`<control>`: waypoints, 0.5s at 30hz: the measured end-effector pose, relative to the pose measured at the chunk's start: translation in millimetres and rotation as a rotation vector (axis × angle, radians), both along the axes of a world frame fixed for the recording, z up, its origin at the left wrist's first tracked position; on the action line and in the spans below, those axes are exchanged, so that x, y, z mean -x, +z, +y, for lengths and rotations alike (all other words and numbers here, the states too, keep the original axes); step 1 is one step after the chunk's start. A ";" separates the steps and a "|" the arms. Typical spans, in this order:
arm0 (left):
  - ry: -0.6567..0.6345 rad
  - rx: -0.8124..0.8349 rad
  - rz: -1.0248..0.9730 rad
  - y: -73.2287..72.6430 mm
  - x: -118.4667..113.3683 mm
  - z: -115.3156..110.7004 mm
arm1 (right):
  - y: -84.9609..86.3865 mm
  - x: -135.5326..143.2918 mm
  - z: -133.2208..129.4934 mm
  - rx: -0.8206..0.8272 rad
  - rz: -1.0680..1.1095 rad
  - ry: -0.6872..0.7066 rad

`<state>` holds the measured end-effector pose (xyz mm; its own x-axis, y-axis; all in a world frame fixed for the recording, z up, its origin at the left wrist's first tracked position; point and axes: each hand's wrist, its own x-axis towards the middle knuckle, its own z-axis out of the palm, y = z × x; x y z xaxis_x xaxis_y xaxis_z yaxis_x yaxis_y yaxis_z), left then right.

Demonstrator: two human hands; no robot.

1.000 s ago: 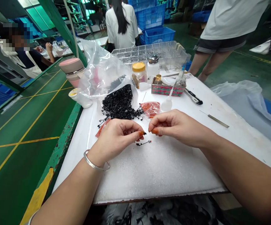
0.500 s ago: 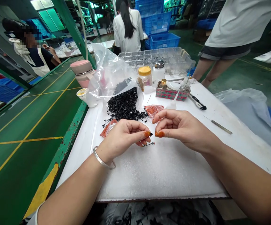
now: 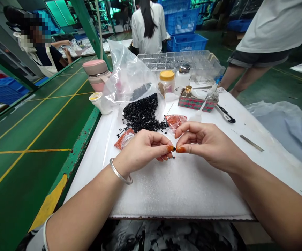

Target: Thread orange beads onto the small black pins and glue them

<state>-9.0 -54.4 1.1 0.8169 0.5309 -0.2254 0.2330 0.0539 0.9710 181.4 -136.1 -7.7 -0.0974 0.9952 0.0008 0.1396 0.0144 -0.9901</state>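
My left hand pinches a small black part between orange-stained thumb and forefinger. My right hand, also stained orange at the thumb, is closed against the other side of that part, its fingertips meeting those of the left. Whether it grips the part or something smaller is hidden. Just beyond the hands lies a pile of black pieces, spilling out of a clear plastic bag. Small bags of orange bits lie near it, one behind my left hand and one behind the fingers of my right.
A patterned box, a yellow-lidded jar, a cutter and a thin metal tool are on the white table. Behind stands a clear compartment tray. A pink container is at the left. Several people are nearby.
My hands have come together, closing the small gap between their fingertips at the black part. The whole view has shifted slightly, with the table items now further right.
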 end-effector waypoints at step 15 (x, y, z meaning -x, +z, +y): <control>-0.013 -0.027 0.010 -3.5 0.5 2.7 | 4.4 1.8 -0.6 -0.077 -0.182 0.002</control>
<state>-9.5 -51.6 -2.4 0.8216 0.5262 -0.2191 0.2429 0.0245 0.9697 179.6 -136.7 -3.3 -0.1047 0.9927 0.0594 0.3166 0.0899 -0.9443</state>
